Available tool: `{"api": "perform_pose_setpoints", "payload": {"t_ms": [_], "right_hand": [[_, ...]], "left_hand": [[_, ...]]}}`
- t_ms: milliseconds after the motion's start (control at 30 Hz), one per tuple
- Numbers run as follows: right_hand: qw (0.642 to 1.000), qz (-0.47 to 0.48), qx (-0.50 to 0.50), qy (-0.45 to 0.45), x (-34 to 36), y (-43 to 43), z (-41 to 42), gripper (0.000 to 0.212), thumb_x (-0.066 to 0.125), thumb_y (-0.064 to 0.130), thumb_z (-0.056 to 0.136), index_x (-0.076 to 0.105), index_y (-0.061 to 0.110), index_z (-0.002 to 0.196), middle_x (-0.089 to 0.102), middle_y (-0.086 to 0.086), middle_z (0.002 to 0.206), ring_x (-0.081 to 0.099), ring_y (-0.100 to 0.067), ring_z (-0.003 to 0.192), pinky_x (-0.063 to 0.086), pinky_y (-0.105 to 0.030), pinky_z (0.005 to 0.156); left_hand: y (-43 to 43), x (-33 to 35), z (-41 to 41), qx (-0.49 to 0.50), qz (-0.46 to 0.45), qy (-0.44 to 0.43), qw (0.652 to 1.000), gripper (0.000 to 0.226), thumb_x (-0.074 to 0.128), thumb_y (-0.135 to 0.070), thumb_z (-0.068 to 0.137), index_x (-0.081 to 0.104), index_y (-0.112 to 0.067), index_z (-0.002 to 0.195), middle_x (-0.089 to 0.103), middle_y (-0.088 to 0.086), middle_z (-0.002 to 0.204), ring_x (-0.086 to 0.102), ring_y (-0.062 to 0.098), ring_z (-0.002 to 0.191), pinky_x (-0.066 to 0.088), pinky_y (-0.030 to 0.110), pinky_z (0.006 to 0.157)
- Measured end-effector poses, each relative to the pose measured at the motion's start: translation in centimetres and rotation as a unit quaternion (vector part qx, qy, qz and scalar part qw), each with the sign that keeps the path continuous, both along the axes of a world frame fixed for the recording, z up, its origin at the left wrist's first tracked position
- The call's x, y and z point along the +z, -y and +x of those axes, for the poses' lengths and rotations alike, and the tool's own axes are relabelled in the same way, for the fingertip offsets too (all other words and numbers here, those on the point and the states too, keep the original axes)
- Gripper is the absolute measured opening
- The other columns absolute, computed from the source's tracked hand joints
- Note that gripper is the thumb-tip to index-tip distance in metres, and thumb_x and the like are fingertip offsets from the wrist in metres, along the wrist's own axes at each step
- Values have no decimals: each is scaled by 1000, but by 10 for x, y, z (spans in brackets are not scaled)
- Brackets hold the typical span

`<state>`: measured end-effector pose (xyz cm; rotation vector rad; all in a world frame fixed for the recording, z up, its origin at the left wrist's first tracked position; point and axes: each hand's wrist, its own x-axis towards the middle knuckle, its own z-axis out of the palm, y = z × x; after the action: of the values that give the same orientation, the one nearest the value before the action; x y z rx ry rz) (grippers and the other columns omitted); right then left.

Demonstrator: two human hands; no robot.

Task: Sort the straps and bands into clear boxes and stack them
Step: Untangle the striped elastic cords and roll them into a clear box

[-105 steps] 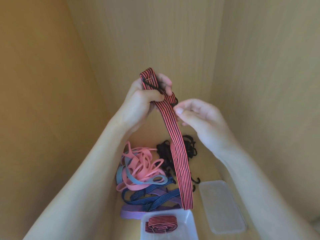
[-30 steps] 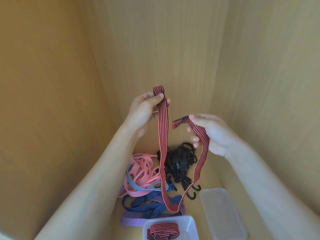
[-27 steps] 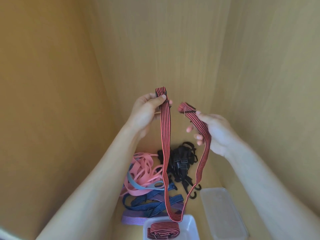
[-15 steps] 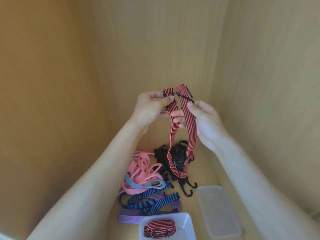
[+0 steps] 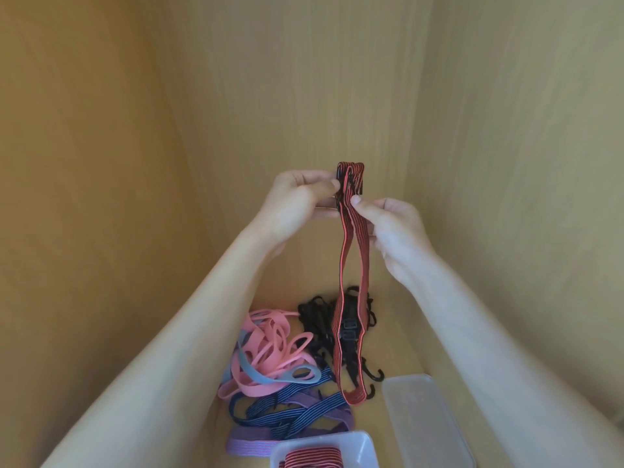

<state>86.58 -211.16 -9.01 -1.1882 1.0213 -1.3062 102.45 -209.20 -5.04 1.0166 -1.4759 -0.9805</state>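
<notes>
Pinching the doubled ends of a red-and-black striped elastic strap (image 5: 354, 396), left hand (image 5: 297, 201) at nine o'clock and right hand (image 5: 391, 228) at three o'clock; loop hangs toward six.

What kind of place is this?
Probably inside a wooden cupboard or wardrobe: light wood-grain panels close in on three sides, and tangled pink rubber bands lie on its floor near a clear plastic box.
</notes>
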Motion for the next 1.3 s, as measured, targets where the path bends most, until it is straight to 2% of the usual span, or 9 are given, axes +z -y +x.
{"api": "perform_pose_setpoints", "payload": {"t_ms": [133, 300, 467, 700, 867, 1000, 1067, 1200, 1300], "right_hand": [[999, 5, 32, -7, 0, 0, -3, 23, 73, 29, 92, 63, 9, 93, 76, -8, 88, 66, -23, 79, 53, -54, 94], [999, -15, 29, -39, 6, 0, -1, 26, 77, 30, 89, 60, 13, 79, 70, -4, 78, 61, -17, 70, 51, -34, 72], [992, -54, 32, -106, 15, 4, -7, 20, 77, 27, 88, 67, 10, 89, 68, 5, 73, 61, -8, 65, 53, -28, 71], [976, -166, 12, -140, 33, 8, -9, 27, 77, 26, 88, 69, 30, 114, 69, 7, 101, 65, -3, 79, 48, -19, 69], [962, -214, 13, -169, 39, 10, -2, 16, 75, 14, 89, 73, 21, 103, 73, -3, 94, 64, -10, 77, 54, -27, 82], [960, -212, 29, -178, 41, 12, -4, 18, 76, 14, 89, 71, 31, 90, 73, 13, 70, 64, 0, 66, 48, -9, 67], [967, -199, 35, -158, 43, 14, -6, 15, 76, 13, 89, 72, 27, 91, 75, 9, 74, 67, -1, 67, 48, -8, 63], [970, -179, 40, -157, 44, 14, -8, 14, 80, 17, 86, 75, 19, 99, 78, -2, 88, 72, -11, 80, 55, -19, 75], [972, -174, 56, -145, 42, 13, -13, 12, 80, 17, 85, 75, 20, 95, 77, 9, 84, 69, 2, 75, 48, -10, 69]], "left_hand": [[0, -3, -1, -1, -8, 7, 1000, 15, 66, -7, 95, 73, -4, 108, 77, 13, 105, 74, 22, 96, 60, 34, 87], [-1, -4, -6, 23, -17, 7, 1000, 19, 73, -5, 89, 73, -7, 108, 77, 11, 102, 75, 23, 93, 62, 37, 84], [1, -2, -5, 56, -27, 11, 998, 19, 70, -6, 92, 73, -5, 111, 78, 2, 94, 75, 13, 83, 58, 24, 70], [1, -2, -4, 44, -22, 20, 999, 23, 68, -4, 94, 71, -2, 116, 77, 13, 104, 74, 21, 96, 61, 35, 85], [2, -6, -4, 47, -6, -1, 999, 28, 68, -3, 93, 63, 3, 120, 76, 14, 102, 74, 18, 91, 61, 36, 86], [1, -14, -4, 14, 21, 9, 1000, 24, 60, -6, 98, 64, 6, 118, 73, 12, 99, 67, 17, 92, 51, 44, 99], [1, -19, -6, -8, 43, 27, 999, 26, 53, -10, 102, 64, 6, 119, 72, 19, 113, 66, 23, 99, 47, 45, 104], [-4, -24, -6, -57, 63, 27, 996, 30, 43, -14, 107, 59, 7, 120, 74, 19, 107, 72, 27, 101, 56, 31, 92], [-9, -29, -8, -77, 63, 13, 995, 26, 40, -14, 109, 57, 4, 117, 75, 12, 88, 73, 21, 83, 58, 27, 77]]}}
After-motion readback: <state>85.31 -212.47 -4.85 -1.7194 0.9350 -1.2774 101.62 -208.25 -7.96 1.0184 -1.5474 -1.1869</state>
